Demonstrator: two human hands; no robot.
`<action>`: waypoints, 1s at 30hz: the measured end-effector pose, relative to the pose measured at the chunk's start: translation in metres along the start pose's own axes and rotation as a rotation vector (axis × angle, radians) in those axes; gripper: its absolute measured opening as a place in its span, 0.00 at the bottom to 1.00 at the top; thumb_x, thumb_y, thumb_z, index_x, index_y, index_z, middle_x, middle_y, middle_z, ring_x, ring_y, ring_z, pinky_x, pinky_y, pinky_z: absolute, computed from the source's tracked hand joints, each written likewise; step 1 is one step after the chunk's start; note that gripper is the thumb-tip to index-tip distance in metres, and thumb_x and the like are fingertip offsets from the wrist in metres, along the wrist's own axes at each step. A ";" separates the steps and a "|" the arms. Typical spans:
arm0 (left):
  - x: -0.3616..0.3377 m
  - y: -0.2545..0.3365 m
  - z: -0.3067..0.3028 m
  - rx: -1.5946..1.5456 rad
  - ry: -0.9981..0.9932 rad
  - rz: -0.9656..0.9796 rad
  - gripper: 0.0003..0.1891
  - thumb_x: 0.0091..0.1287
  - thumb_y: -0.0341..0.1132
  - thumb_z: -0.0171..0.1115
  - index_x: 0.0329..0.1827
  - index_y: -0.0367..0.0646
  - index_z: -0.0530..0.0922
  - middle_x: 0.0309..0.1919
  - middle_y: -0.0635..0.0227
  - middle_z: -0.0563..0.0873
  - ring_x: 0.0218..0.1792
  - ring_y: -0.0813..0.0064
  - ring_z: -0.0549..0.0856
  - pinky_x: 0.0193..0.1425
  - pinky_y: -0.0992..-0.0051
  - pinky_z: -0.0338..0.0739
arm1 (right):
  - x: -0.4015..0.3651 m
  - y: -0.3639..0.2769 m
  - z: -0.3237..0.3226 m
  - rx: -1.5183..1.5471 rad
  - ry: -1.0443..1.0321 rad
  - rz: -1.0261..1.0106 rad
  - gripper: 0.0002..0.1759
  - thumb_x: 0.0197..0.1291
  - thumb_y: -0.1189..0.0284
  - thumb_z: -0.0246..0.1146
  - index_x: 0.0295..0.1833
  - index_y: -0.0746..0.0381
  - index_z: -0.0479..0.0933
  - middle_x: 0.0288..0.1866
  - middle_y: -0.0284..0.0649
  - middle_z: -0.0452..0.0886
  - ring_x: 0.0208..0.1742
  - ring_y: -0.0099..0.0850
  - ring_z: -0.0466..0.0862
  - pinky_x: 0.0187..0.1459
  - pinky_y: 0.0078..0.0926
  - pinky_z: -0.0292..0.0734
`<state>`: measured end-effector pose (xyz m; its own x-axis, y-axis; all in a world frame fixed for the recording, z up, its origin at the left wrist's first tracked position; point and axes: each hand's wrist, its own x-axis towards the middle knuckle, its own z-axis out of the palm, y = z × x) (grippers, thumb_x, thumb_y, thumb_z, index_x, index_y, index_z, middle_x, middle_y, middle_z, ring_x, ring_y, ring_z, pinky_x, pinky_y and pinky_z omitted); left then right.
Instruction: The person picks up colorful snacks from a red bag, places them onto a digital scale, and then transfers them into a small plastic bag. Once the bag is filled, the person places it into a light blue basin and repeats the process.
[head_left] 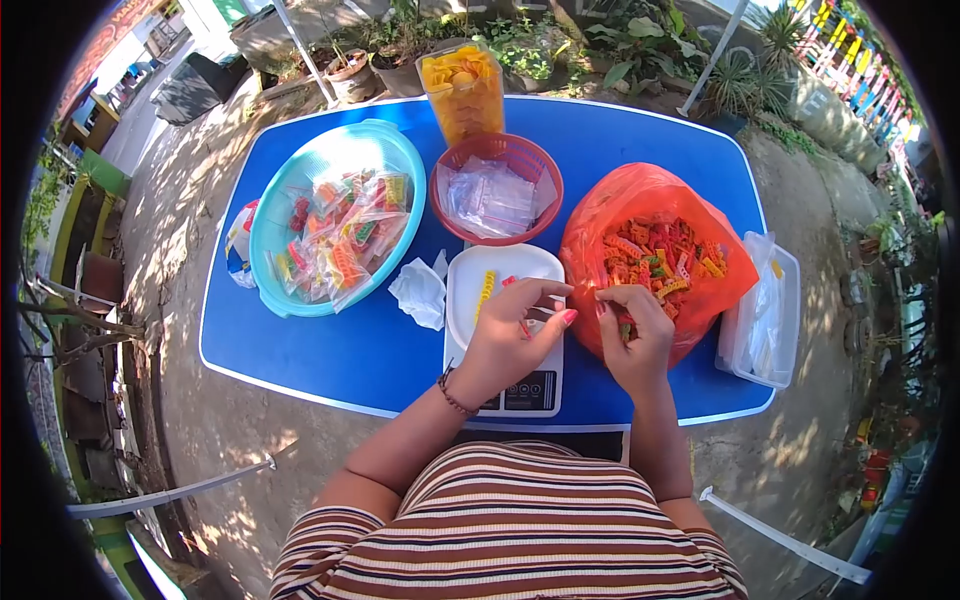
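My left hand (pixel 515 325) is over the white kitchen scale (pixel 462 335), its thumb and forefinger curved towards each other with a gap between the tips. My right hand (pixel 637 335) is at the near-left edge of the red plastic bag (pixel 655 190), thumb and forefinger close together; whatever they pinch is too small to make out. On the scale's tray lie a yellow ridged strip (pixel 485 292) and some red pieces, partly hidden behind my left hand. Many small red, orange and green ridged pieces (pixel 665 250) fill the bag.
A turquoise basket (pixel 268 235) holds filled clear packets (pixel 345 240). Behind the scale, a red basket (pixel 447 205) contains clear plastic bags (pixel 490 200). Also on the blue table (pixel 330 360) are a tall container of yellow chips (pixel 463 95), crumpled white plastic (pixel 420 292) and a clear box (pixel 785 330).
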<state>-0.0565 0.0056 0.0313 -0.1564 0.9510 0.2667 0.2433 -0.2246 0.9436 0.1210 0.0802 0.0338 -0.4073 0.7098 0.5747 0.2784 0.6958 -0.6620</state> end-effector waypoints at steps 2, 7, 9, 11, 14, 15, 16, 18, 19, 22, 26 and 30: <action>-0.003 -0.006 -0.014 0.027 0.078 -0.038 0.15 0.68 0.25 0.69 0.56 0.33 0.82 0.49 0.61 0.88 0.48 0.74 0.89 0.51 0.75 0.85 | 0.010 -0.009 0.019 0.080 -0.088 0.001 0.09 0.57 0.86 0.64 0.44 0.68 0.81 0.40 0.47 0.83 0.36 0.43 0.85 0.39 0.33 0.81; -0.015 -0.014 -0.055 0.044 0.219 -0.123 0.15 0.68 0.26 0.69 0.56 0.33 0.81 0.52 0.59 0.88 0.50 0.73 0.89 0.54 0.74 0.84 | 0.046 -0.014 0.062 -0.015 -0.285 -0.187 0.12 0.53 0.81 0.67 0.44 0.62 0.81 0.47 0.42 0.85 0.54 0.42 0.82 0.54 0.41 0.76; -0.021 -0.020 -0.066 0.042 0.264 -0.158 0.15 0.69 0.27 0.69 0.57 0.33 0.81 0.53 0.59 0.88 0.50 0.73 0.89 0.54 0.74 0.84 | 0.059 -0.013 0.081 -0.080 -0.321 -0.236 0.11 0.54 0.79 0.66 0.45 0.62 0.81 0.52 0.42 0.84 0.58 0.42 0.80 0.57 0.43 0.73; -0.025 -0.019 -0.073 0.044 0.281 -0.180 0.15 0.69 0.28 0.69 0.57 0.34 0.81 0.52 0.60 0.88 0.50 0.74 0.89 0.54 0.74 0.84 | 0.066 -0.016 0.095 -0.163 -0.376 -0.217 0.13 0.56 0.78 0.65 0.48 0.62 0.81 0.60 0.44 0.81 0.64 0.44 0.76 0.63 0.48 0.68; -0.032 -0.020 -0.081 0.017 0.293 -0.211 0.15 0.69 0.28 0.69 0.57 0.34 0.81 0.52 0.61 0.88 0.50 0.75 0.88 0.55 0.75 0.84 | 0.073 -0.010 0.110 -0.204 -0.498 -0.055 0.17 0.58 0.79 0.64 0.54 0.60 0.81 0.61 0.43 0.81 0.67 0.43 0.75 0.68 0.48 0.65; -0.034 -0.021 -0.084 0.000 0.294 -0.217 0.15 0.69 0.28 0.69 0.57 0.34 0.81 0.52 0.61 0.88 0.50 0.75 0.88 0.55 0.75 0.84 | 0.076 -0.007 0.111 -0.192 -0.486 -0.065 0.17 0.61 0.80 0.63 0.56 0.61 0.82 0.56 0.43 0.84 0.63 0.42 0.79 0.63 0.42 0.72; -0.036 -0.022 -0.086 -0.017 0.295 -0.223 0.15 0.69 0.28 0.69 0.56 0.34 0.81 0.52 0.62 0.88 0.50 0.75 0.88 0.55 0.75 0.84 | 0.080 -0.003 0.112 -0.105 -0.436 -0.034 0.16 0.60 0.80 0.62 0.54 0.62 0.82 0.54 0.45 0.85 0.60 0.43 0.81 0.62 0.41 0.73; -0.038 -0.025 -0.088 -0.048 0.292 -0.229 0.15 0.69 0.28 0.69 0.56 0.34 0.81 0.53 0.62 0.88 0.50 0.76 0.88 0.54 0.76 0.83 | 0.085 -0.001 0.112 0.062 -0.338 0.035 0.14 0.60 0.81 0.61 0.51 0.64 0.84 0.50 0.47 0.86 0.55 0.44 0.84 0.59 0.39 0.75; -0.039 -0.027 -0.089 -0.069 0.286 -0.232 0.15 0.69 0.28 0.69 0.57 0.34 0.81 0.53 0.61 0.88 0.51 0.75 0.88 0.55 0.76 0.83 | 0.088 -0.014 0.106 0.156 -0.284 0.134 0.12 0.62 0.84 0.60 0.49 0.68 0.84 0.48 0.45 0.88 0.48 0.36 0.88 0.53 0.29 0.81; -0.038 -0.029 -0.088 -0.067 0.314 -0.194 0.18 0.70 0.29 0.68 0.61 0.35 0.79 0.58 0.60 0.85 0.57 0.73 0.85 0.61 0.72 0.80 | 0.086 -0.009 0.101 0.555 -0.224 0.301 0.11 0.65 0.87 0.60 0.51 0.71 0.82 0.48 0.44 0.88 0.49 0.27 0.87 0.51 0.22 0.83; -0.030 -0.021 -0.084 -0.002 0.461 -0.075 0.23 0.73 0.35 0.66 0.68 0.36 0.73 0.66 0.56 0.79 0.66 0.69 0.79 0.72 0.66 0.71 | 0.083 -0.029 0.079 0.823 -0.355 0.411 0.10 0.66 0.87 0.60 0.52 0.74 0.81 0.49 0.44 0.87 0.50 0.25 0.86 0.52 0.23 0.83; -0.028 -0.016 -0.088 -0.697 0.242 -0.108 0.27 0.75 0.41 0.64 0.71 0.33 0.71 0.67 0.58 0.80 0.67 0.69 0.78 0.71 0.69 0.70 | 0.067 -0.036 0.074 0.873 -0.507 0.424 0.11 0.65 0.86 0.63 0.52 0.73 0.81 0.48 0.44 0.87 0.49 0.26 0.86 0.52 0.23 0.82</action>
<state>-0.1400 -0.0358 0.0264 -0.3707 0.9203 0.1251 -0.4361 -0.2914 0.8514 0.0196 0.0945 0.0607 -0.7904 0.6063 0.0873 -0.1502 -0.0536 -0.9872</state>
